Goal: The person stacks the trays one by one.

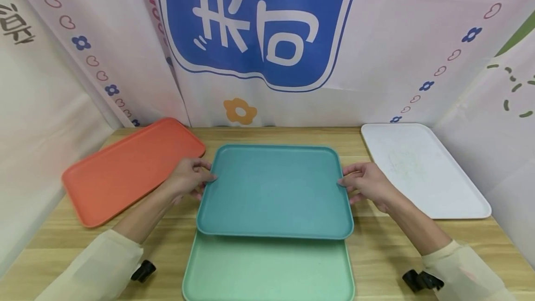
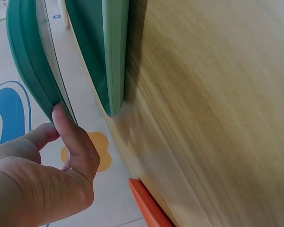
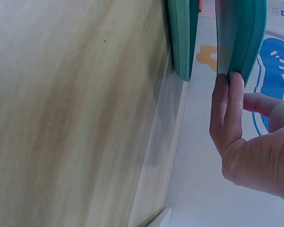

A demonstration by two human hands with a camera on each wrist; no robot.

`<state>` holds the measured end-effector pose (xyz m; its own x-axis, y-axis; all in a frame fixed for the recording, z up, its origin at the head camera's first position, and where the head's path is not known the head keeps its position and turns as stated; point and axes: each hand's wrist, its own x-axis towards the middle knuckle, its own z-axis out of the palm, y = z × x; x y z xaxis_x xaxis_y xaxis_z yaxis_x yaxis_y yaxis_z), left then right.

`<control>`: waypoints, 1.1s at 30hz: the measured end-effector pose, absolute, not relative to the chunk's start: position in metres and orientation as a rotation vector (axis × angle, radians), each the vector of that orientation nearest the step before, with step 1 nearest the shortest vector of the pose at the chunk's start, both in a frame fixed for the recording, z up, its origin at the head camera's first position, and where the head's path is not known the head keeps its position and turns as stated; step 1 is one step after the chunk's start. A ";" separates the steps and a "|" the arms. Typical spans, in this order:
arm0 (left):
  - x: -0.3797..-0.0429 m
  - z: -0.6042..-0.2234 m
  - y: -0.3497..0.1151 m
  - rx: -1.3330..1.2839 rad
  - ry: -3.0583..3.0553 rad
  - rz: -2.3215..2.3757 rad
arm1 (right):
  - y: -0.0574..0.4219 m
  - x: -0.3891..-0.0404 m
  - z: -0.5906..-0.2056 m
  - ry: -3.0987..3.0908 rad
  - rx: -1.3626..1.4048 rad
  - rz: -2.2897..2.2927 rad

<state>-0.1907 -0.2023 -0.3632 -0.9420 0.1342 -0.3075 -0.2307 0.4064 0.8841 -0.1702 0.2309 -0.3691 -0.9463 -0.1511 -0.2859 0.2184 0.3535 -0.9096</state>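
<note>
A teal tray point(image 1: 276, 189) is held level between both hands, raised above a light green tray point(image 1: 271, 268) on the wooden table. My left hand point(image 1: 190, 178) pinches its left rim, thumb on top and fingers beneath. On the opposite rim, my right hand point(image 1: 365, 184) grips in the same way. Both wrist views show a gap between the raised teal tray point(image 2: 31, 61) and the green tray point(image 3: 181, 42) below. The far part of the green tray is hidden under the teal one in the head view.
An orange tray point(image 1: 133, 171) lies slanted on the left of the table point(image 1: 163, 254). At the right lies a white tray point(image 1: 422, 171) with faint marks. Printed cloth point(image 1: 376, 59) hangs behind the table and along both sides.
</note>
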 end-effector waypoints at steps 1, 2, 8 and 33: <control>-0.190 -0.363 -0.202 -0.088 2.337 1.545 | 0.231 -0.170 -0.369 2.298 0.055 -1.623; -0.189 -0.364 -0.203 -0.089 2.337 1.542 | 0.230 -0.169 -0.370 2.295 0.047 -1.625; -0.185 -0.365 -0.204 -0.079 2.332 1.528 | 0.230 -0.166 -0.372 2.291 0.030 -1.630; -0.178 -0.368 -0.208 -0.024 2.239 1.543 | 0.232 -0.160 -0.377 2.298 -0.017 -1.605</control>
